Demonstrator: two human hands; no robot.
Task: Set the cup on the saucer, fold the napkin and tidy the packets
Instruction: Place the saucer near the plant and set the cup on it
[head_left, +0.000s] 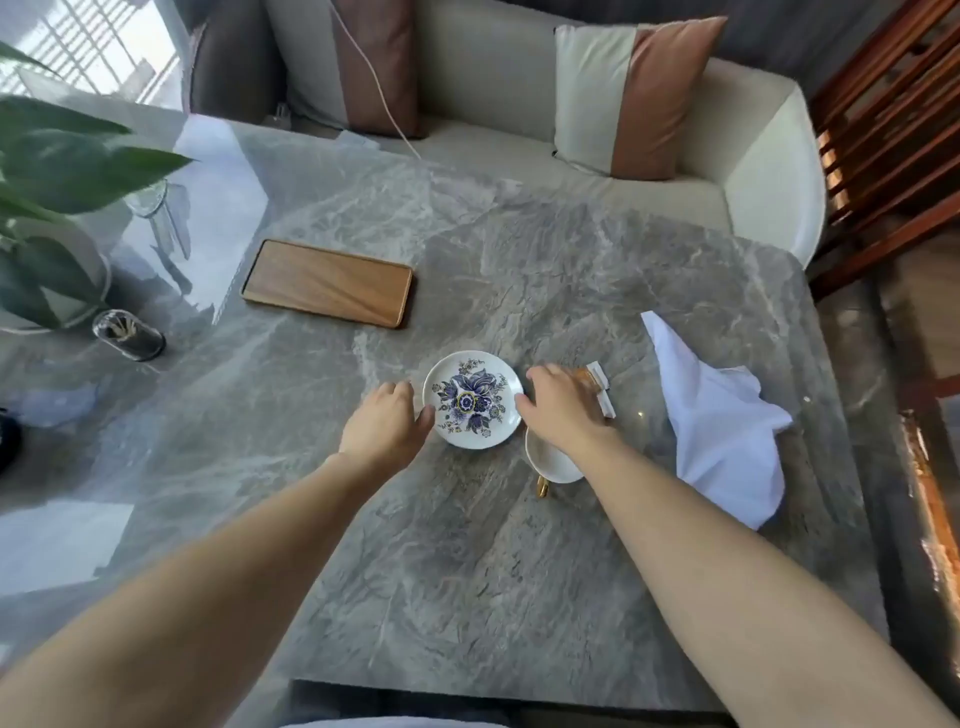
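Both my hands are on the floral saucer (471, 399) mid-worktop (467, 571): left hand (387, 423) has fingers spread at its left rim, right hand (558, 410) spread on the right rim, neither pinching anything. The cup (550, 462) sits just beside it under my right wrist, gold handle toward me. It's probably thin, slick china, so I'd lift by the handle. The napkin (722, 421) looks limp, the packets (602, 389) light.
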